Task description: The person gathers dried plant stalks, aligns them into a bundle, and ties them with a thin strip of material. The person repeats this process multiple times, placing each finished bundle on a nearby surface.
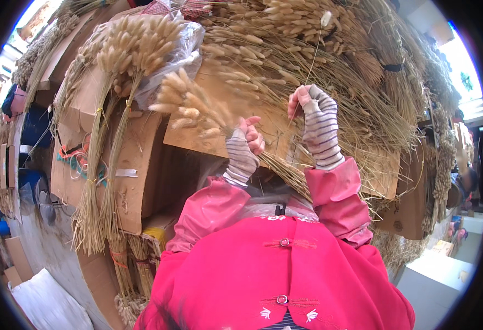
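Observation:
My left hand (pixel 249 138), in a striped fingerless glove, grips a bunch of dried bunny-tail grass (pixel 196 105). Its fluffy tan heads point to the upper left, and the stems run down to the right towards my body. Between the fingers of my right hand (pixel 313 111), gloved the same way, is one thin stem with a single pale head (pixel 326 18) at its far tip. Both hands are above a wooden board (pixel 208 90). Beyond them a large heap of loose bunny-tail grass (pixel 262 78) spreads over the board, heads to the left and stems to the right.
Tied bunches of bunny-tail grass (pixel 138 53) hang over a cardboard box (pixel 138 165) at left, near crumpled clear plastic (pixel 179 62). More bundles (pixel 119 264) stand below the box. Thicker dried bundles (pixel 398 82) lie at far right. A white box (pixel 435 276) is at lower right.

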Demonstrator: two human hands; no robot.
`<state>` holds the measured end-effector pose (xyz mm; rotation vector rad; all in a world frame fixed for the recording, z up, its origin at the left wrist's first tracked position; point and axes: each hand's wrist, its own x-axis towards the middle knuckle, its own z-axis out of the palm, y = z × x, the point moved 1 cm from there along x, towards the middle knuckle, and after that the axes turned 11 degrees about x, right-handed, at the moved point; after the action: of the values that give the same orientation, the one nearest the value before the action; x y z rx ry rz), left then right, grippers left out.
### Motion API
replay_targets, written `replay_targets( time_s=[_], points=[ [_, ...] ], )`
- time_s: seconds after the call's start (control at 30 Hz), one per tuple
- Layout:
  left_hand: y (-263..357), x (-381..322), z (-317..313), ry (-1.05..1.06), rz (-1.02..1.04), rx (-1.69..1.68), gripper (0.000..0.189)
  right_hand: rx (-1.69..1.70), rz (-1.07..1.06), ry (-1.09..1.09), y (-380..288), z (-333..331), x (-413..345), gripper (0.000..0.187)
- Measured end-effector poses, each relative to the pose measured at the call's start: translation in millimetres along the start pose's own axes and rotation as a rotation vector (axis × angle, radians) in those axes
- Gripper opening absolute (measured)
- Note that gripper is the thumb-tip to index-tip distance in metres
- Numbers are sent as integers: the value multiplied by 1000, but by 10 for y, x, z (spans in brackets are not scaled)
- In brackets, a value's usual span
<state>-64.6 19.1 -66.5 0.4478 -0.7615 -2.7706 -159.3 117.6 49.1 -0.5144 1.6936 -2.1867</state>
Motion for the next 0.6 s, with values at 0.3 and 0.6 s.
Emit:
replay_targets(
  time_s=[0.3, 0.6],
  points=[
    [-103, 65, -4, 168, -82, -167, 38, -292, 218, -300, -114, 305, -170, 18],
    [-268, 154, -15, 301, -30, -33, 30, -136, 160, -717, -286, 1789, 130, 22]
  ],
)
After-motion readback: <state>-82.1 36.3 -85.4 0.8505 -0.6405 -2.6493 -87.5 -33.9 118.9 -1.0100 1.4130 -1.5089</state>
